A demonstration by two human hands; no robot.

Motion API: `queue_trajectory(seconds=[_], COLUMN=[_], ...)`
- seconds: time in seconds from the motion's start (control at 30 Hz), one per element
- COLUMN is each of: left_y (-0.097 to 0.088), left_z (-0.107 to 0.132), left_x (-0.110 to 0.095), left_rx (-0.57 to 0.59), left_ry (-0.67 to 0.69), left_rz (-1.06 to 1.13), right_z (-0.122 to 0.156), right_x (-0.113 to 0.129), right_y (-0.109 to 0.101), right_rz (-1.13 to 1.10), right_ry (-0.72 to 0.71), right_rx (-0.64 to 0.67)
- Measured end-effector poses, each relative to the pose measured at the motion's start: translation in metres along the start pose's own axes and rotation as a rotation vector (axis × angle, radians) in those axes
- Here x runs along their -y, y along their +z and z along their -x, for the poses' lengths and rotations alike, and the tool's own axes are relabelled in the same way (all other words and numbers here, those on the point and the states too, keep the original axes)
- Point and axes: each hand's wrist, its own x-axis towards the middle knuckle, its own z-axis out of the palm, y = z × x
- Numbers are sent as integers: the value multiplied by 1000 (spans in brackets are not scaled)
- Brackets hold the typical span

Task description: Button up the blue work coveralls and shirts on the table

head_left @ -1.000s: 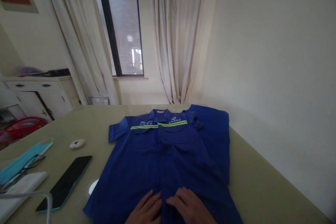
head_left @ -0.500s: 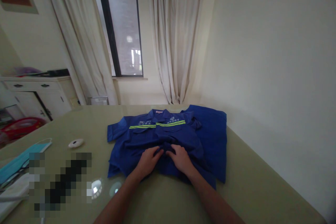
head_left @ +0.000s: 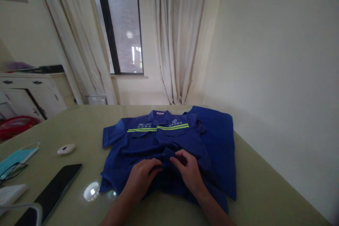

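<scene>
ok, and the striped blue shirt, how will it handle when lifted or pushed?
Likely floppy: the shirt bunches in loose folds by the left hand and right hand. Probably light for its size, as one sleeve lies thin and flat. Pushed, it may crumple, given the creases across its front.

Matt blue cloth on a glossy desk

The shirt is soft, creased cloth with a dull face, crossed by a smoother-looking yellow-green stripe; the second garment is similar matt cloth, lying flatter. The desk's top is smooth and shiny — it mirrors a round light. The phone has a black, glassy face; the small white case looks like smooth plastic, and the mask like thin, matt fabric. Behind, matt cloth curtains hang in pleats beside a smooth, dull wall.
</scene>
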Motion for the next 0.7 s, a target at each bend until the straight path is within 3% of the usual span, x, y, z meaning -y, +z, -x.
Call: queue_trajectory(seconds=[0.13, 0.2, 0.4, 0.7], left_y=[0, -1, 1, 10], left_z=[1, 0, -3, -3], left_x=[-5, -9, -10, -9], left_rx=[-74, -92, -125, -109], left_ry=[218, 244, 169, -61], left_rz=[-80, -87, -21, 163], right_z=[6, 8, 9, 10], right_x=[9, 11, 8, 0], right_y=[3, 5, 8, 10], right_rz=[-9, 4, -34, -1], right_ry=[-21, -47, -36, -41], right_rx=[57, 117, 207, 181])
